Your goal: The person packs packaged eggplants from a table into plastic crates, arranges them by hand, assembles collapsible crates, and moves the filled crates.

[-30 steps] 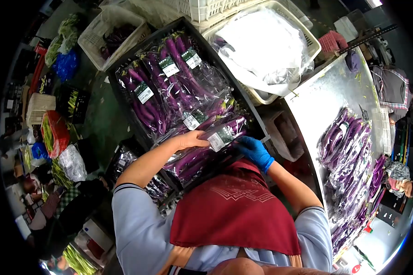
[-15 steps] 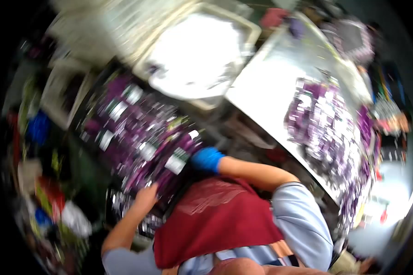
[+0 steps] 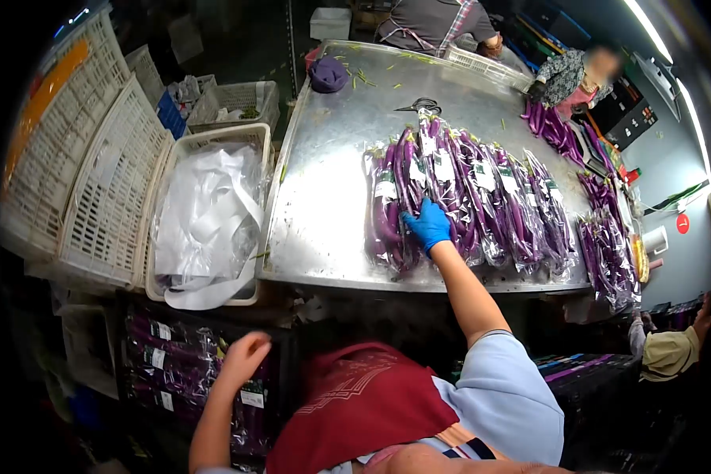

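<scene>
My right hand (image 3: 430,226), in a blue glove, reaches over the metal table and rests on a clear bag of long purple eggplants (image 3: 410,186). Its thumb and fingers are apart on the plastic. Several more bagged eggplants (image 3: 521,217) with white and green labels lie side by side to its right. Bare and loosely curled, my left hand (image 3: 246,359) hangs over the dark crate's near side, with nothing visible in it. Labelled packs of eggplants (image 3: 162,359) fill that crate at the lower left.
Scissors (image 3: 423,105) and a purple cloth (image 3: 329,75) lie on the metal table (image 3: 316,189). A white crate (image 3: 266,150) holds plastic bags (image 3: 205,217). Stacked crates (image 3: 107,189) stand left. Across the table are two people; loose eggplants (image 3: 557,134) lie near one.
My view has swung up toward the table. My right hand has gone from the dark crate to the bagged eggplants on the table; my left has come off the packs in the crate.
</scene>
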`<move>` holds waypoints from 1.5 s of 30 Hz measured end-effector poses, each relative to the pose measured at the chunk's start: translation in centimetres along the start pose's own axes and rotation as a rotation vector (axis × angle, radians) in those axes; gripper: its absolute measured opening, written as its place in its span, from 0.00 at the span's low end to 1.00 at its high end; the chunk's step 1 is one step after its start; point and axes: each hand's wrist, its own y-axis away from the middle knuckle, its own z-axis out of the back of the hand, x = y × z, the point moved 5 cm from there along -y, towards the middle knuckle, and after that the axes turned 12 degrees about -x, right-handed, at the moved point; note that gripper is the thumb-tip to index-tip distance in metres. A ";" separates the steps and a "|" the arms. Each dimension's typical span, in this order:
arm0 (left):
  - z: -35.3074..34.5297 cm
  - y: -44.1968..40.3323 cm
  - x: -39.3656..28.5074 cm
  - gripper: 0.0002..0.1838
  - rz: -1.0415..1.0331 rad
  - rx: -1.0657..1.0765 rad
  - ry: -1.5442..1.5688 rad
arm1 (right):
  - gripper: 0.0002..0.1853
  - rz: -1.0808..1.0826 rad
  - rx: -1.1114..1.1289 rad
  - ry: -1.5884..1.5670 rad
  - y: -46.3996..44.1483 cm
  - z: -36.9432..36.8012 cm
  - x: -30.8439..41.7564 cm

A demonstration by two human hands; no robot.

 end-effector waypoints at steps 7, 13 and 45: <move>-18.7 -21.7 -10.9 0.42 -0.038 0.026 -0.083 | 0.52 0.012 0.103 -0.030 1.0 -0.4 0.6; -26.8 -27.1 -13.5 0.21 0.105 0.103 0.428 | 0.39 -0.343 0.254 -1.307 0.3 -2.4 -3.4; 14.5 29.6 13.5 0.33 0.095 -1.387 1.189 | 0.41 0.155 1.779 -1.279 35.2 3.6 38.5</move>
